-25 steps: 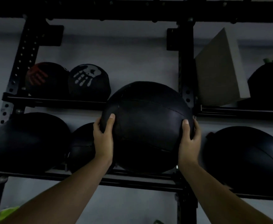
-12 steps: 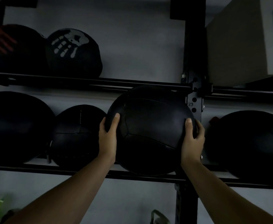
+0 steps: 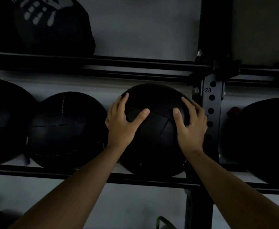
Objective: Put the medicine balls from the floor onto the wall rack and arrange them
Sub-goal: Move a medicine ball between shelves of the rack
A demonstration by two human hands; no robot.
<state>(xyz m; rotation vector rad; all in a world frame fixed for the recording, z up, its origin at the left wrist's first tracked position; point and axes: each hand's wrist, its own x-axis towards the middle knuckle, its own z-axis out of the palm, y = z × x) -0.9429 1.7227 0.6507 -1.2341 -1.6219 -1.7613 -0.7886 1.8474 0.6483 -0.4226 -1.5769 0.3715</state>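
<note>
A black medicine ball [image 3: 157, 139] rests on the lower rails [image 3: 85, 176] of the black wall rack, just left of the upright post [image 3: 212, 113]. My left hand [image 3: 124, 123] is spread on its upper left side, and my right hand [image 3: 191, 124] is spread on its upper right side. Both palms press against the ball with fingers apart. Another black medicine ball [image 3: 66, 129] sits right beside it on the left, close to my left hand.
A large dark ball [image 3: 4, 119] fills the far left of the lower shelf, and another [image 3: 259, 138] lies right of the post. On the upper shelf [image 3: 119, 63] stands a ball with a white handprint [image 3: 52, 25]. The grey wall is behind.
The ball went back onto the lower rails between the neighbouring ball and the post. My hands slid from its sides to its front upper face. The view moved closer.
</note>
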